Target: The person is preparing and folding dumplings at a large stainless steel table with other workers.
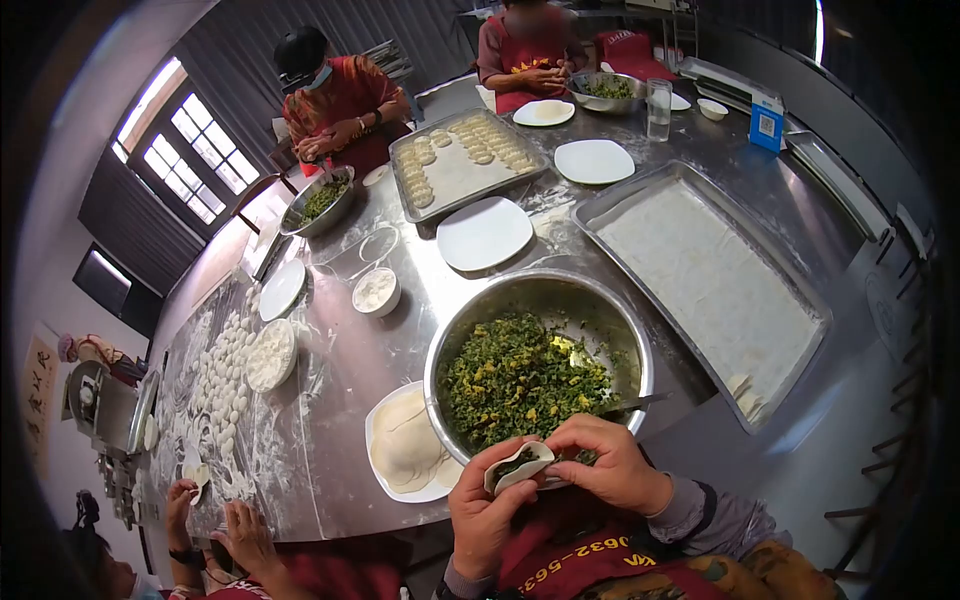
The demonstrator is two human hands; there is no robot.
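My left hand (pixel 487 515) holds a half-folded dumpling (pixel 522 466), a round white wrapper with dark green filling showing inside. My right hand (pixel 612 468) has its thumb and fingers curled at the wrapper's right edge. Both hands are just over the near rim of a large steel bowl (pixel 437 345). Inside the bowl is chopped green filling (pixel 520 385) with yellow bits, and a metal utensil handle (pixel 637 402) sticks out over its right rim. To the left, a white plate (pixel 440 492) carries a pile of flat wrappers (pixel 405 445).
A long tray (pixel 690 255) at right has a few pale pieces in its near corner. Farther back stand a tray of dumplings (pixel 450 180) and white plates (pixel 485 235). Left are flour bowls (pixel 376 291), dough pieces (pixel 225 380) and a co-worker's hands (pixel 245 535). Two people work across the table.
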